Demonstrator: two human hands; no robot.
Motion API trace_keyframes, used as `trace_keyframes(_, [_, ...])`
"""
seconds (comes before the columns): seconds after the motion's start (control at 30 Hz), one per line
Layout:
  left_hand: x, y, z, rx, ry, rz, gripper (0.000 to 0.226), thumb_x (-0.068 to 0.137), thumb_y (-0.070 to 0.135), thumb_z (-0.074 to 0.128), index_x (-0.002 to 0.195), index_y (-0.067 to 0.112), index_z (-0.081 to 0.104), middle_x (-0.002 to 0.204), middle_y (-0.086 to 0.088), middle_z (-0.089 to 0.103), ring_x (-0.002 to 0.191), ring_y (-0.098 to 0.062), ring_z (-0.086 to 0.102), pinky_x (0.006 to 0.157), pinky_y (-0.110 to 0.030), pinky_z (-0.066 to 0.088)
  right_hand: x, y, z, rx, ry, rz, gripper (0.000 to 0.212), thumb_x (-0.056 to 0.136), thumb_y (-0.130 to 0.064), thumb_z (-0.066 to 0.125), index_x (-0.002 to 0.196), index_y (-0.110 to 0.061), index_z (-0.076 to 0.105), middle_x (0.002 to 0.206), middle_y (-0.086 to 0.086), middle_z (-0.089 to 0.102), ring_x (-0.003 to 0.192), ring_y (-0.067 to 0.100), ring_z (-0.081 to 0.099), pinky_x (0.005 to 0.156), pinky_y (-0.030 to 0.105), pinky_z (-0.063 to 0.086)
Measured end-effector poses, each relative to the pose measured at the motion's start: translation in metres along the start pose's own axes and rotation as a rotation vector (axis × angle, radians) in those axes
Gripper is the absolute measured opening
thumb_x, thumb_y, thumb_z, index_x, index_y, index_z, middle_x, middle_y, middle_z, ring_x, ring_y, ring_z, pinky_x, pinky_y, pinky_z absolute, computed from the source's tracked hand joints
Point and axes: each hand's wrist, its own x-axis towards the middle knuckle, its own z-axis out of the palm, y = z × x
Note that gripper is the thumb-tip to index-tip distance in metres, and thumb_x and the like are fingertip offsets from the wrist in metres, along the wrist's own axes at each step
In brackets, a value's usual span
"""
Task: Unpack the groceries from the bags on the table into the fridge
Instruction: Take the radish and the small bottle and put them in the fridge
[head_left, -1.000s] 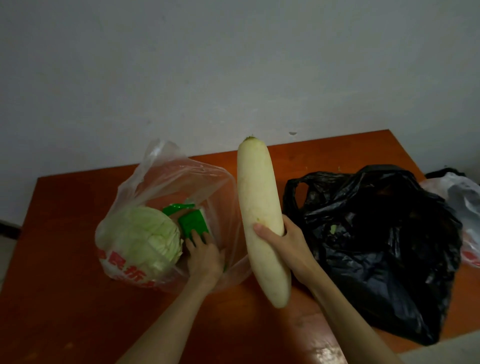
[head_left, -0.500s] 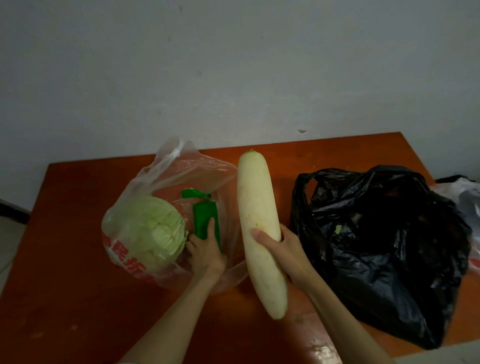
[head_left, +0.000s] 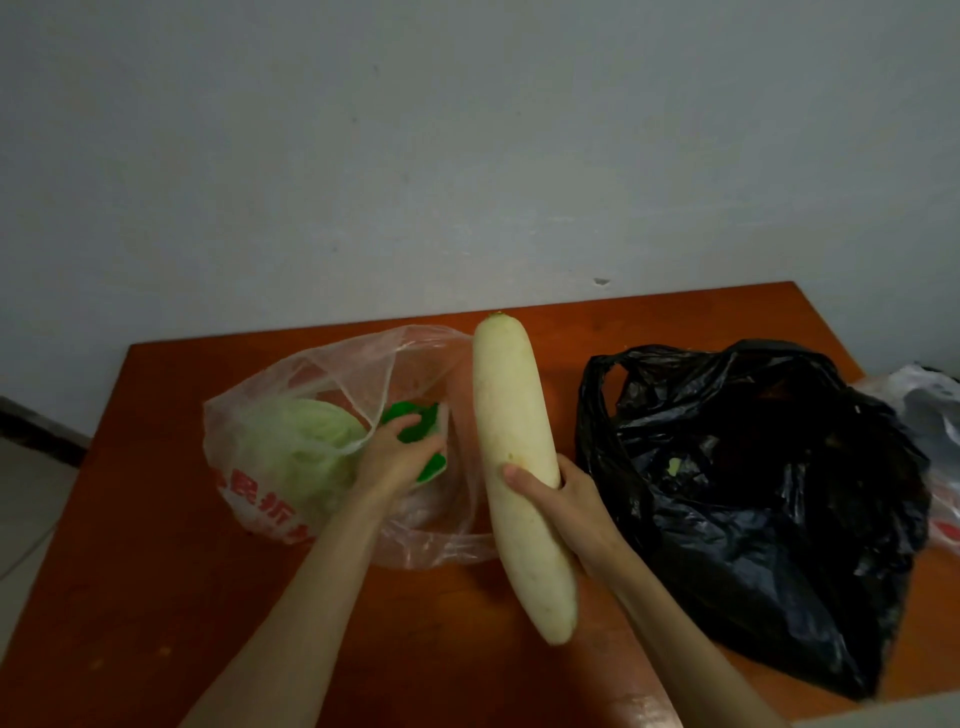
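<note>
Head view, dim light. Right hand (head_left: 563, 501) grips a long white radish (head_left: 511, 431) around its middle, thumb across the front and fingers wrapped behind; the radish is held above the worktop (head_left: 156, 597), nearly upright with its stem end tilted away toward the wall (head_left: 467, 156) and its blunt lower end near the viewer. Left hand (head_left: 397, 457) is inside the mouth of a clear plastic bag (head_left: 436, 545) that lies on the worktop to the left of the radish; its fingers curl onto a bright green packet (head_left: 413, 423) in the bag, apparently gripping it, though the hand covers most of the packet and the hold is not fully visible. A pale green cabbage (head_left: 301, 447) sits in the same bag, just left of the hand, behind red printed characters on the film. To the right of the radish, a crumpled black plastic bag (head_left: 753, 493) rests on the worktop with its mouth open; a small pale green scrap shows inside, contents otherwise too dark to tell. A white bag (head_left: 930, 410) lies at the far right edge, partly cut off by the frame.
</note>
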Motion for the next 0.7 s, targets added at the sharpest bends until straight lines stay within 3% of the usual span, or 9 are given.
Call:
trace_keyframes(0.07, [-0.006, 0.008, -0.012, -0.14, -0.007, 0.004, 0.04, 0.081, 0.018, 0.066, 0.121, 0.017, 0.06, 0.111, -0.009, 0.063, 0.086, -0.021, 0.062, 0.073, -0.03, 0.05, -0.003, -0.001, 0.0, 0.004, -0.001, -0.004, 0.056, 0.074, -0.042, 0.074, 0.12, -0.016, 0.055, 0.107, -0.001, 0.067, 0.094, 0.012, 0.066, 0.082, 0.033, 0.056])
trace_keyframes(0.17, [-0.029, 0.02, -0.034, -0.257, -0.209, 0.02, 0.028, 0.078, 0.031, 0.07, 0.106, 0.028, 0.066, 0.115, -0.007, 0.063, 0.08, -0.013, 0.062, 0.067, -0.03, 0.052, -0.008, -0.001, 0.001, 0.027, -0.001, -0.008, 0.06, 0.073, -0.044, 0.074, 0.121, -0.014, 0.055, 0.107, 0.0, 0.067, 0.094, 0.013, 0.066, 0.083, 0.035, 0.056])
trace_keyframes(0.27, [-0.066, 0.016, -0.052, 0.07, -0.25, 0.28, 0.05, 0.081, 0.008, 0.068, 0.126, 0.021, 0.049, 0.133, 0.012, 0.046, 0.086, 0.007, 0.053, 0.067, -0.012, 0.052, -0.016, -0.006, 0.0, 0.107, -0.029, 0.001, 0.064, 0.07, -0.047, 0.072, 0.122, -0.014, 0.055, 0.107, 0.002, 0.068, 0.093, 0.016, 0.068, 0.079, 0.033, 0.057])
trace_keyframes(0.37, [-0.104, 0.009, -0.061, 0.127, -0.228, 0.385, 0.065, 0.072, 0.006, 0.075, 0.124, 0.032, 0.045, 0.131, 0.021, 0.044, 0.097, 0.0, 0.054, 0.066, -0.01, 0.051, -0.03, -0.015, -0.002, 0.233, -0.081, -0.006, 0.067, 0.064, -0.051, 0.068, 0.119, -0.014, 0.058, 0.106, 0.006, 0.07, 0.092, 0.021, 0.069, 0.078, 0.036, 0.057])
trace_keyframes(0.43, [-0.117, 0.01, -0.067, 0.01, -0.289, 0.424, 0.052, 0.069, 0.01, 0.078, 0.107, 0.036, 0.054, 0.119, 0.022, 0.049, 0.099, -0.005, 0.057, 0.071, -0.015, 0.053, -0.039, -0.021, -0.003, 0.308, -0.094, -0.032, 0.065, 0.067, -0.052, 0.068, 0.118, -0.012, 0.06, 0.105, 0.009, 0.071, 0.093, 0.023, 0.069, 0.082, 0.039, 0.056])
trace_keyframes(0.47, [-0.12, 0.012, -0.071, -0.043, -0.368, 0.418, 0.05, 0.066, 0.015, 0.081, 0.106, 0.036, 0.06, 0.126, 0.016, 0.052, 0.108, -0.009, 0.057, 0.081, -0.024, 0.054, -0.044, -0.025, -0.003, 0.347, -0.093, -0.046, 0.065, 0.069, -0.053, 0.07, 0.118, -0.012, 0.06, 0.105, 0.01, 0.071, 0.095, 0.025, 0.069, 0.085, 0.041, 0.055])
trace_keyframes(0.53, [-0.119, 0.009, -0.077, -0.247, -0.58, 0.397, 0.075, 0.061, 0.025, 0.084, 0.128, 0.034, 0.052, 0.138, -0.004, 0.05, 0.124, -0.026, 0.05, 0.098, -0.049, 0.045, -0.055, -0.032, -0.001, 0.409, -0.081, -0.079, 0.064, 0.069, -0.053, 0.068, 0.118, -0.013, 0.06, 0.107, 0.01, 0.071, 0.098, 0.026, 0.068, 0.09, 0.046, 0.052])
trace_keyframes(0.63, [-0.127, 0.015, -0.081, -0.661, -0.966, 0.205, 0.087, 0.058, 0.012, 0.073, 0.136, 0.035, 0.042, 0.136, -0.017, 0.05, 0.117, -0.039, 0.053, 0.085, -0.055, 0.05, -0.08, -0.041, 0.004, 0.436, -0.051, -0.163, 0.063, 0.069, -0.052, 0.064, 0.119, -0.014, 0.059, 0.108, 0.008, 0.071, 0.1, 0.024, 0.068, 0.09, 0.046, 0.052])
trace_keyframes(0.7, [-0.141, 0.022, -0.078, -0.703, -0.979, 0.204, 0.095, 0.048, 0.014, 0.079, 0.134, 0.034, 0.044, 0.133, -0.017, 0.053, 0.111, -0.038, 0.057, 0.078, -0.051, 0.053, -0.101, -0.045, 0.005, 0.404, -0.013, -0.228, 0.063, 0.069, -0.051, 0.066, 0.119, -0.014, 0.058, 0.107, 0.008, 0.071, 0.097, 0.025, 0.069, 0.086, 0.046, 0.054])
